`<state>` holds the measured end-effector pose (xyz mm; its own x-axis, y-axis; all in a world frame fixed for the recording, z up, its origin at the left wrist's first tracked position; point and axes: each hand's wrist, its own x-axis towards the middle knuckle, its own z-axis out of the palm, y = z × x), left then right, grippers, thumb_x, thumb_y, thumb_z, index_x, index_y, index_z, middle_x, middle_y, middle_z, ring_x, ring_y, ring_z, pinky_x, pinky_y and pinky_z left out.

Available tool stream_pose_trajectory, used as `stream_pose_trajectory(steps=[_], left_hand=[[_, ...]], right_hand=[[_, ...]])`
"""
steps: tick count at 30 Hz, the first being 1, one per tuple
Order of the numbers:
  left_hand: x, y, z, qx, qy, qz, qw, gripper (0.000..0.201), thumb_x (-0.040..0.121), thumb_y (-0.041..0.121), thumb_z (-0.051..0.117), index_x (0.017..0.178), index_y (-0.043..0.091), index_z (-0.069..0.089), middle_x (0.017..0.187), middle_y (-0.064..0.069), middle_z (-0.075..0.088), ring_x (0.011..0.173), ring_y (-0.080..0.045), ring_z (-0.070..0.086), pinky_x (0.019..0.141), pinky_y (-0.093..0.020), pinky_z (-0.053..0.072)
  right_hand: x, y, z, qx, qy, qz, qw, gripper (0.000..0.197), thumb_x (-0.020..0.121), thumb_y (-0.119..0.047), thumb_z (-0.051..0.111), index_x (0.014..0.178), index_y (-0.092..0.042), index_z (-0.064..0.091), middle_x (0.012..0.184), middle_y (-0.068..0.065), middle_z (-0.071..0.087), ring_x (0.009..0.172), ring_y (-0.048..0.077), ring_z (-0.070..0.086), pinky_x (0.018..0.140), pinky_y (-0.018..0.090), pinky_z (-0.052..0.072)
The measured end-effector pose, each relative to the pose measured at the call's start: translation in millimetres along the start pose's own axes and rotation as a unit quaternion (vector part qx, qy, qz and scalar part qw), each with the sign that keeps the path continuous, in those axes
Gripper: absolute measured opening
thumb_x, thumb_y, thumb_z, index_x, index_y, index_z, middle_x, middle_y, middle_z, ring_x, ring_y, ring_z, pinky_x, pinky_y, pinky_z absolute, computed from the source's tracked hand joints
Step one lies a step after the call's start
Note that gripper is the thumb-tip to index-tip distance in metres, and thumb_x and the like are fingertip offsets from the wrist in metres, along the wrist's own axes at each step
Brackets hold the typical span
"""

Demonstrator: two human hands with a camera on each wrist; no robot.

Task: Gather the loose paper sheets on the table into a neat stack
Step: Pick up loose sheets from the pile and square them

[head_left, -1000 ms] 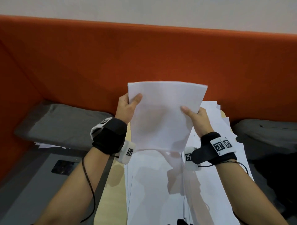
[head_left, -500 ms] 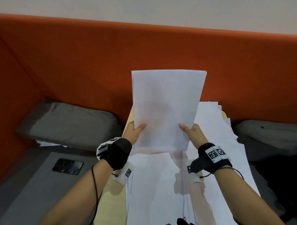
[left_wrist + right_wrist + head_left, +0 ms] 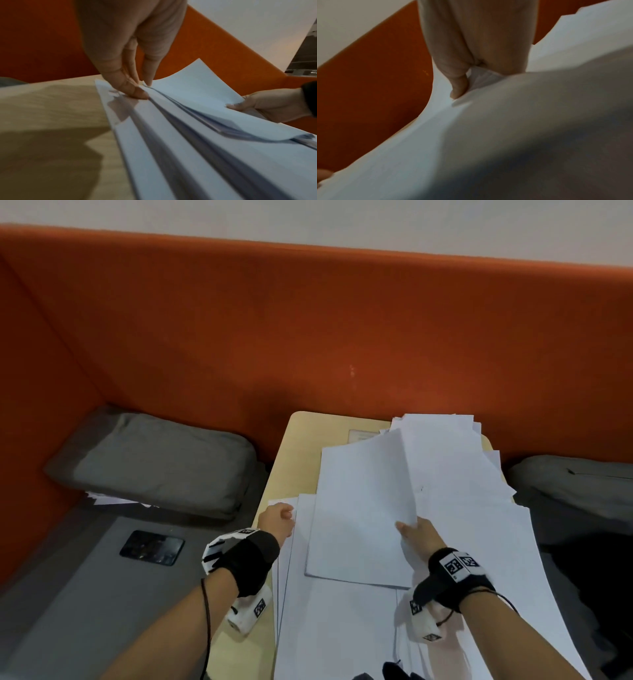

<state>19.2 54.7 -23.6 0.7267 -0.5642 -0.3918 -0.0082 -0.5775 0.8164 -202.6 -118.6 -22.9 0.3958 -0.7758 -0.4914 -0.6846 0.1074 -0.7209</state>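
- White paper first: a bundle of sheets [image 3: 359, 508] lying almost flat, slightly askew, on top of the loose sheets [image 3: 479, 535] spread over the near and right parts of the counter [image 3: 298, 446].
- Gripped from both sides. Left hand [image 3: 275, 520] at the bundle's left edge, fingers [image 3: 133, 93] bunched together and pinching that edge against the thumb, tips bearing down on the sheets below. Right hand [image 3: 416, 534] at the right edge, thumb on top; fingers tucked beneath the paper, so cannot tell how spread.
- Probably the squaring-up step, with much gathering left to do.
- Ease grip pressure only enough to let the sheets slip against each other, then nudge both long edges inward evenly.
- Watch the lifted right side: thin, floppy stock, likely to buckle or fan out under a one-sided push.
- Line up with one straight edge of the counter before collecting more.
- Take the fanned sheets at the far right next, lifting rather than dragging, to avoid creasing corners.
- Pale wood-look counter, narrow, butted against an orange padded partition [image 3: 308, 320] under a white wall.
- Left: grey cushion [image 3: 154, 463] on a grey bench, a few stray sheets [image 3: 106, 499] poking out beneath, dark phone [image 3: 152, 547] nearby. Right: another grey cushion [image 3: 575, 477].
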Motion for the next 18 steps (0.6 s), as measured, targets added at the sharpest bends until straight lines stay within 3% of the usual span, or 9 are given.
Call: stream_pose_trajectory(steps=[3,6,9,10,11,12,14,16,18], left_hand=[[0.4,1.1,5.7,-0.029,-0.009,0.001,1.0,0.036,0.085,-0.01,0.043,0.118,-0.004,0.057,0.1,-0.027,0.061,0.073,-0.027,0.049,0.06,-0.027,0.041],[1.2,4.2,6.9,-0.044,-0.007,-0.026,0.999,0.032,0.083,-0.011,0.044,0.111,-0.005,0.058,0.077,-0.01,0.053,0.065,-0.027,0.048,0.051,-0.023,0.037],[-1.5,5.8,7.7,-0.039,0.002,-0.009,0.999,0.027,0.082,-0.01,0.047,0.103,-0.004,0.064,0.085,-0.015,0.058,0.07,-0.03,0.052,0.06,-0.028,0.046],[-4.4,7.0,8.6,-0.008,0.001,0.001,1.0,0.023,0.082,-0.009,0.05,0.092,0.004,0.066,0.089,-0.013,0.057,0.078,-0.03,0.054,0.07,-0.031,0.049],[-6.3,7.0,10.3,0.021,-0.001,0.01,1.0,0.024,0.081,-0.008,0.051,0.075,0.014,0.059,0.085,-0.009,0.052,0.077,-0.027,0.051,0.071,-0.031,0.046],[-6.1,6.3,12.6,0.035,-0.002,0.01,0.999,0.033,0.08,-0.009,0.051,0.062,0.019,0.045,0.077,-0.004,0.045,0.069,-0.023,0.043,0.064,-0.028,0.039],[-6.8,7.6,16.0,0.039,0.003,0.008,0.999,0.042,0.077,-0.011,0.046,0.055,0.017,0.025,0.064,0.0,0.026,0.058,-0.017,0.022,0.057,-0.025,0.02],[-6.9,10.3,16.9,0.049,0.008,0.012,0.999,0.042,0.076,-0.012,0.044,0.053,0.017,0.024,0.06,-0.001,0.025,0.057,-0.017,0.02,0.056,-0.024,0.018],[-6.6,11.4,15.5,0.051,0.006,0.015,0.999,0.043,0.077,-0.013,0.041,0.053,0.02,0.031,0.064,-0.004,0.036,0.062,-0.019,0.029,0.061,-0.023,0.025]], right_hand=[[1.8,-5.1,-2.2,0.006,-0.004,0.003,1.0,0.037,0.094,-0.015,0.053,0.124,0.007,0.051,0.102,0.014,0.055,0.093,0.026,0.05,0.079,0.031,0.038],[2.1,-2.9,-1.7,0.005,-0.005,0.004,1.0,0.038,0.094,-0.015,0.052,0.125,0.007,0.05,0.103,0.015,0.054,0.094,0.026,0.05,0.079,0.031,0.037],[3.2,-0.8,-1.3,0.007,0.0,0.005,1.0,0.038,0.094,-0.016,0.053,0.124,0.007,0.051,0.101,0.015,0.055,0.092,0.026,0.05,0.079,0.031,0.038],[3.0,-1.0,-1.2,0.008,0.0,0.005,1.0,0.038,0.094,-0.016,0.053,0.124,0.007,0.051,0.101,0.015,0.055,0.092,0.026,0.051,0.079,0.031,0.038],[3.0,-1.2,-1.1,0.009,-0.001,0.004,1.0,0.037,0.094,-0.016,0.053,0.123,0.007,0.051,0.101,0.015,0.055,0.092,0.027,0.051,0.079,0.03,0.038],[2.8,-1.3,-1.2,0.008,-0.002,0.003,1.0,0.036,0.094,-0.017,0.053,0.123,0.006,0.052,0.101,0.015,0.055,0.092,0.027,0.051,0.079,0.03,0.038],[2.8,-0.3,-1.2,0.01,-0.004,0.001,1.0,0.036,0.094,-0.017,0.053,0.122,0.005,0.052,0.101,0.015,0.055,0.092,0.026,0.051,0.079,0.03,0.038],[3.1,0.8,-1.3,0.015,-0.001,-0.001,1.0,0.034,0.094,-0.016,0.053,0.121,0.006,0.053,0.099,0.015,0.055,0.09,0.026,0.051,0.078,0.031,0.038],[3.6,1.8,-1.4,0.017,0.001,-0.002,1.0,0.032,0.094,-0.015,0.053,0.118,0.006,0.055,0.096,0.015,0.055,0.087,0.026,0.05,0.077,0.03,0.038]])
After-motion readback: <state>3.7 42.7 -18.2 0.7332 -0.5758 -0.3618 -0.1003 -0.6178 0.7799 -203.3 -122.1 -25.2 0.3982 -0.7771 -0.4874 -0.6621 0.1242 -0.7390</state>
